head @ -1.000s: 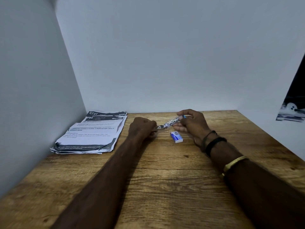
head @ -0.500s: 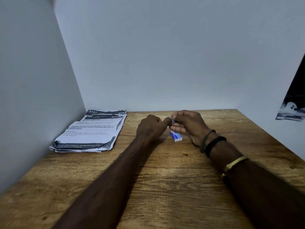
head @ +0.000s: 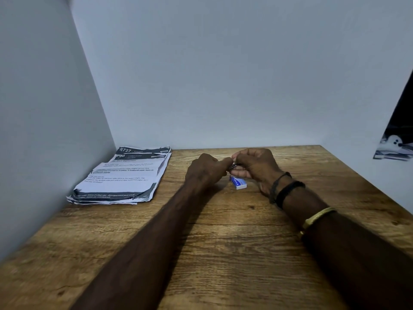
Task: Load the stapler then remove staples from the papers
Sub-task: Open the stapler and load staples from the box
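A small metal stapler (head: 233, 166) is held between both hands above the far middle of the wooden table (head: 223, 253); only a dark sliver of it shows between the fingers. My left hand (head: 206, 171) pinches its left end with closed fingers. My right hand (head: 257, 167) wraps around its right part and hides most of it. Just below the hands a blue and white staple box (head: 238, 183) lies on the table. A stack of printed papers (head: 125, 177) rests at the far left, against the left wall.
White walls close the table at the left (head: 44, 130) and at the back (head: 223, 86). A dark gap with a picture (head: 395, 146) shows at the far right. My right wrist wears black bands and a gold bangle.
A second ago the stapler was drawn out long between my hands, which were apart. My left hand has moved right to meet the right hand, and the stapler is now almost covered.
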{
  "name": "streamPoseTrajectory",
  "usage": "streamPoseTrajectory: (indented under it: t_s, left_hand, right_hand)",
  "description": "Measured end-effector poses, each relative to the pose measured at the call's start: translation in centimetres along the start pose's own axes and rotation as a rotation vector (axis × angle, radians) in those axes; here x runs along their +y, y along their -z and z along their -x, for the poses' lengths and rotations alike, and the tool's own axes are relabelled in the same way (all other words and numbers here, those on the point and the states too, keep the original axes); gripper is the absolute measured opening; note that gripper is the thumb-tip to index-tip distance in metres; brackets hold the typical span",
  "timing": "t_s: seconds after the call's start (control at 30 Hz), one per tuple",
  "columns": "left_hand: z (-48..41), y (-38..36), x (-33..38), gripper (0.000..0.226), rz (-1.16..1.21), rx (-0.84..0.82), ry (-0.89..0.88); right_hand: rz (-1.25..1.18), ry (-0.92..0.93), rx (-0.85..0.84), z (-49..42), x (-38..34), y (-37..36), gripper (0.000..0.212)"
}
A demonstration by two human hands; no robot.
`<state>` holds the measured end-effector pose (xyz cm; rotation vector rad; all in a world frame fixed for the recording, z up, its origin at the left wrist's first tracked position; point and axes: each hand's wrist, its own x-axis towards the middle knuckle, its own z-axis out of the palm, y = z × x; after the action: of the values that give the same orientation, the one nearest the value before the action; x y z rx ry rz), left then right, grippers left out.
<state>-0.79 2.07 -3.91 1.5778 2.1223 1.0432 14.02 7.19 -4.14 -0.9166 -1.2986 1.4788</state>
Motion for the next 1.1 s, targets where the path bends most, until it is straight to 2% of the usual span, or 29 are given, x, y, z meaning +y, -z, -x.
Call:
streamPoseTrajectory:
  t_s: [0.2,0.3,0.37,0.5,0.63,0.83,1.1]
  left_hand:
    - [0.2,0.4,0.5,0.065,0.023,-0.011,0.015]
    - [0.0,0.6,0.5,0.059,0.054,-0.024,0.028]
    - [0.1,0.9,0.5,0.046,0.096,-0.024,0.028]
    - [0.7,1.1,-0.2,0.023,0.028,0.008,-0.135]
    - [1.2,1.0,-0.1,0.039,0.159,0.003,-0.203]
    - [1.5,0.3,0.1,0.016,0.202,0.024,-0.29]
    - [1.4,0.7,0.1,0.015,0.216,0.067,-0.261]
  right_hand:
    - [0.001,0.013,0.014,-0.1,0.0,-0.3,0.003]
    - [-0.001,0.015,0.026,-0.4,0.3,-0.1,0.005]
    - [-0.006,0.005,0.042,-0.5,0.3,0.2,0.005]
    - [-0.065,-0.017,0.076,-0.9,0.1,1.1,0.005]
    - [-0.037,-0.018,0.077,-1.0,0.2,1.3,0.004]
    - [-0.03,-0.018,0.081,-1.1,0.4,1.1,0.005]
    - [-0.098,-0.032,0.119,-1.4,0.3,1.5,0.008]
